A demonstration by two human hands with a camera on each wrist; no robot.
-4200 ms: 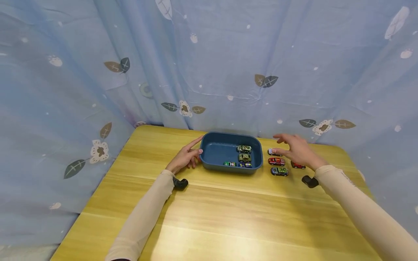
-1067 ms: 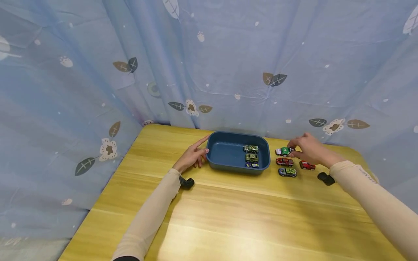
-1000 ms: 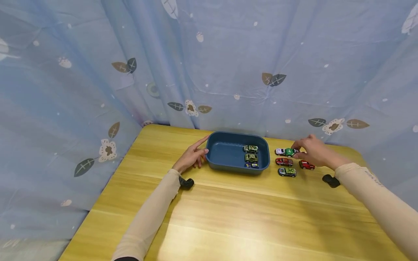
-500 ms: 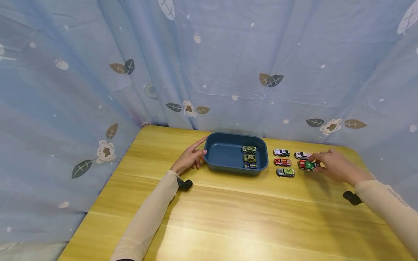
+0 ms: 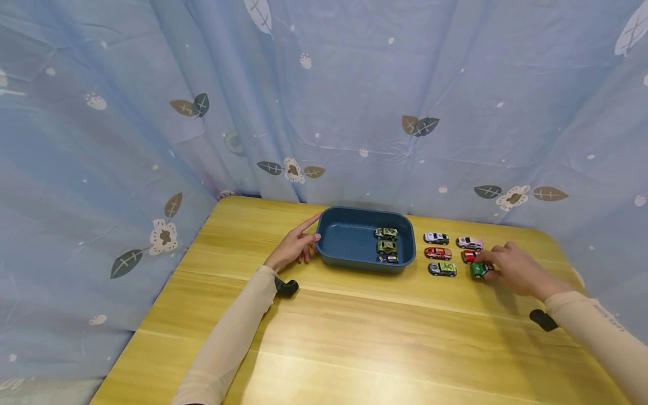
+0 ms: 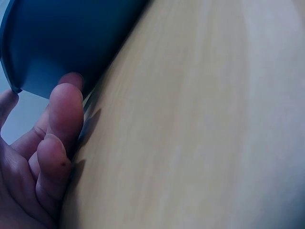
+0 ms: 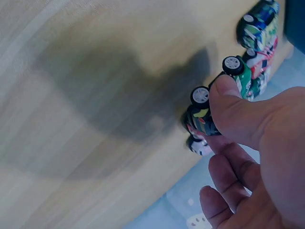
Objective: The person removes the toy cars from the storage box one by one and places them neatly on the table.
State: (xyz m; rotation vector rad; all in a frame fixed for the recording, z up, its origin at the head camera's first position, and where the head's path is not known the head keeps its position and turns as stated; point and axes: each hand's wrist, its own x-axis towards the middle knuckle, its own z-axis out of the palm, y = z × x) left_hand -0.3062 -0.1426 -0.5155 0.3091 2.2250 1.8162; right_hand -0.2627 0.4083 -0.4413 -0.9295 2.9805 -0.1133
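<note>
At the table's right side my right hand (image 5: 517,272) pinches a green toy car (image 5: 478,270) between thumb and fingers, low over the wood. In the right wrist view the thumb covers its middle, and wheels show on either side of it. Just behind sits a red toy car (image 5: 468,256), partly hidden by the fingers, then a white toy car (image 5: 469,243). My left hand (image 5: 292,246) lies at the left end of a dark blue tray (image 5: 365,266), index finger stretched along it and thumb at the rim. In the left wrist view its fingertips (image 6: 66,107) meet the tray's outer wall.
Between tray and right hand stands a column of toy cars: white and green (image 5: 436,238), red (image 5: 438,253), blue and yellow-green (image 5: 442,269). Inside the tray's right end lie camouflage cars (image 5: 387,247) and a small purple one (image 5: 387,259). A blue patterned curtain (image 5: 354,101) hangs behind the table.
The green car left the tray in my right hand, passed over the white and red cars and came toward the front. A second white car appeared behind the red one. My left hand stayed at the tray.
</note>
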